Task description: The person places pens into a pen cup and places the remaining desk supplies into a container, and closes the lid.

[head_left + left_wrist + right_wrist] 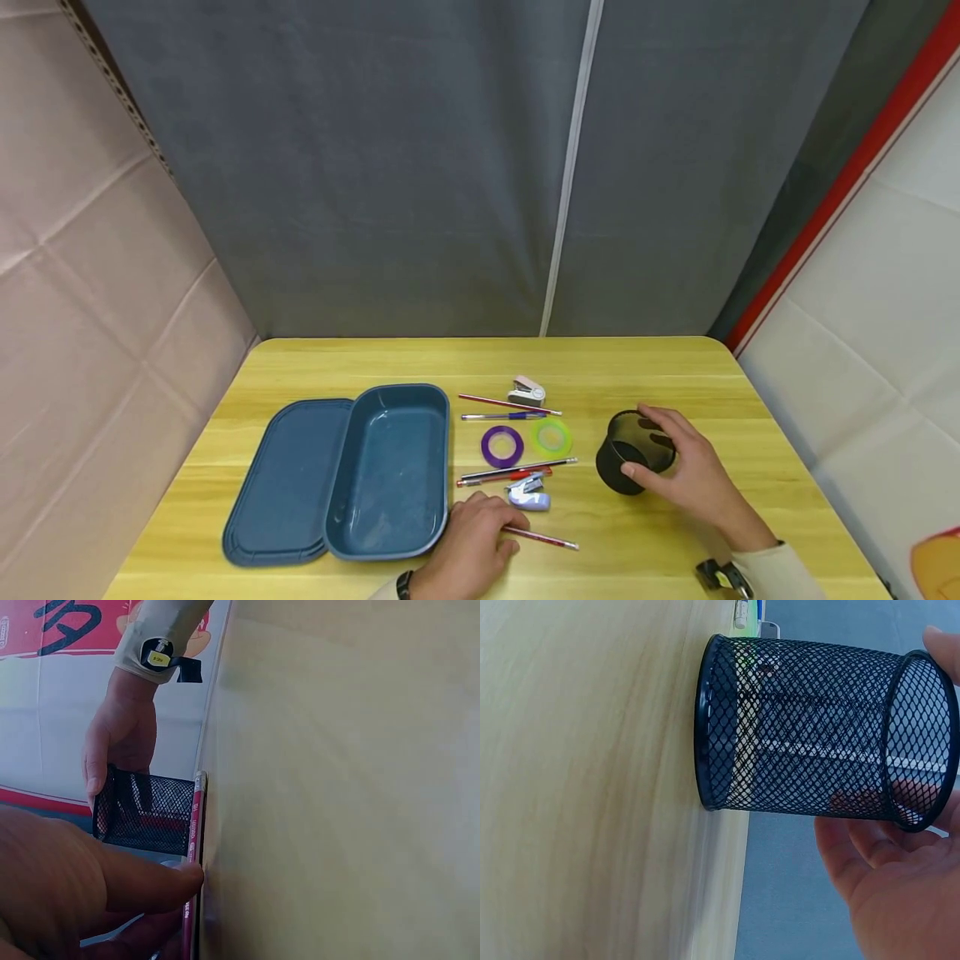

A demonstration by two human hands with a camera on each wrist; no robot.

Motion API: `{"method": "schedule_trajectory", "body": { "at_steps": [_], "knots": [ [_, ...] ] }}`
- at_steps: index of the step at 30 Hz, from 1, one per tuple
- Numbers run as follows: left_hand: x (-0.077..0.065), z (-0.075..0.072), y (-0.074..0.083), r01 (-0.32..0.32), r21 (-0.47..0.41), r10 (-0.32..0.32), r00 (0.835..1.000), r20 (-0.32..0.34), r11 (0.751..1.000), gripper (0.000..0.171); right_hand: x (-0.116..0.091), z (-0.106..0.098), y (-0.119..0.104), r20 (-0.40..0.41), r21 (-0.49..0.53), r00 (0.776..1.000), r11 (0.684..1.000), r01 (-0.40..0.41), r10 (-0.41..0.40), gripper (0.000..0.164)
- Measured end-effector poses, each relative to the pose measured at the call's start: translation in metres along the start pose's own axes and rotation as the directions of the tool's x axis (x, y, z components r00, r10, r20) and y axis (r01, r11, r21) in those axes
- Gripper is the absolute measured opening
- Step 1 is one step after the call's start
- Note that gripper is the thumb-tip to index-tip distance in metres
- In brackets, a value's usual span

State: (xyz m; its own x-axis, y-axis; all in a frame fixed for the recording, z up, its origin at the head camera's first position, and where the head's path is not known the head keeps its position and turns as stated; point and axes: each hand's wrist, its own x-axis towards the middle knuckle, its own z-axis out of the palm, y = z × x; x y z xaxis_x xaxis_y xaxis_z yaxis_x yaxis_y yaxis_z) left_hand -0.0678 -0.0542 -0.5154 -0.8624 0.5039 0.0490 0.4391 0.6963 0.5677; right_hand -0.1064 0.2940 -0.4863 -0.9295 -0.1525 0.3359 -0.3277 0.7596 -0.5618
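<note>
In the head view my right hand (693, 475) grips a black mesh pen cup (615, 475) by its rim, thumb on the near side and fingers at the far side. The right wrist view shows the cup's base (705, 724) at the wooden tabletop. My left hand (468, 542) is low over the table beside the blue box. It pinches a red pencil (551, 540), whose eraser end points right toward the cup. Part of the pencil is hidden under the left fingers. In the left wrist view the thumb (161, 889) lies against the pencil's side.
A blue box (442, 467) stands at the left, with its lid (288, 483) beside it. Between box and cup lie purple tape (486, 447), green tape (566, 437), a lilac stapler (529, 501), a pink-white stapler (527, 396), a blue pen (495, 416) and several other pens and pencils.
</note>
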Motion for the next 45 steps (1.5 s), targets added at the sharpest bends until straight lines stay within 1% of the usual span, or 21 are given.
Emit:
{"method": "schedule_trajectory", "body": {
  "at_steps": [6, 10, 15, 18, 21, 27, 32, 34, 39, 41, 45],
  "knots": [
    [0.004, 0.003, -0.004, -0.002, -0.054, 0.002, 1.0, -0.009, 0.999, 0.023, 0.001, 0.0, 0.002, 0.011, -0.008, 1.0, 1.0, -0.018, 0.018, 0.084],
    [0.005, 0.004, -0.004, -0.014, -0.091, 0.011, 1.0, -0.029, 0.996, 0.021, 0.001, -0.001, 0.002, 0.014, -0.005, 1.0, 1.0, -0.018, 0.018, 0.084],
    [0.006, 0.005, -0.007, -0.014, -0.16, 0.009, 0.999, -0.031, 0.987, 0.021, 0.002, -0.001, 0.002, 0.018, -0.003, 0.999, 0.999, -0.032, 0.032, 0.084],
    [0.007, 0.006, -0.009, 0.0, -0.209, -0.003, 1.0, -0.014, 0.978, 0.021, 0.002, -0.001, 0.003, 0.019, -0.005, 0.999, 0.999, -0.037, 0.037, 0.084],
    [0.007, 0.006, -0.009, 0.036, -0.252, -0.032, 0.999, 0.02, 0.967, 0.019, 0.001, -0.001, 0.0, 0.019, 0.004, 0.999, 1.0, -0.031, 0.031, 0.083],
    [0.003, 0.005, -0.005, 0.081, -0.304, -0.065, 0.996, 0.062, 0.949, 0.019, 0.0, -0.001, -0.001, 0.021, 0.02, 1.0, 1.0, -0.02, 0.019, 0.082],
    [0.001, 0.002, -0.002, 0.103, -0.312, -0.08, 0.993, 0.086, 0.944, 0.021, 0.001, 0.001, 0.003, 0.022, 0.014, 0.999, 1.0, -0.027, 0.027, 0.083],
    [0.0, 0.001, -0.001, 0.102, -0.31, -0.077, 0.993, 0.092, 0.945, 0.021, 0.001, 0.001, 0.004, 0.018, 0.011, 0.999, 0.999, -0.031, 0.031, 0.083],
    [-0.001, -0.002, -0.001, 0.077, -0.275, -0.054, 0.994, 0.09, 0.958, 0.023, 0.002, 0.0, 0.004, 0.015, 0.008, 0.999, 0.999, -0.032, 0.032, 0.083],
    [-0.002, -0.003, -0.001, 0.079, -0.277, -0.054, 0.994, 0.095, 0.958, 0.024, 0.002, 0.0, 0.003, 0.016, 0.008, 0.999, 1.0, -0.03, 0.03, 0.082],
    [-0.001, -0.005, 0.001, 0.123, -0.353, -0.082, 0.988, 0.129, 0.927, 0.025, 0.002, -0.001, 0.0, 0.019, 0.017, 0.999, 0.999, -0.028, 0.028, 0.082]
  ]
}}
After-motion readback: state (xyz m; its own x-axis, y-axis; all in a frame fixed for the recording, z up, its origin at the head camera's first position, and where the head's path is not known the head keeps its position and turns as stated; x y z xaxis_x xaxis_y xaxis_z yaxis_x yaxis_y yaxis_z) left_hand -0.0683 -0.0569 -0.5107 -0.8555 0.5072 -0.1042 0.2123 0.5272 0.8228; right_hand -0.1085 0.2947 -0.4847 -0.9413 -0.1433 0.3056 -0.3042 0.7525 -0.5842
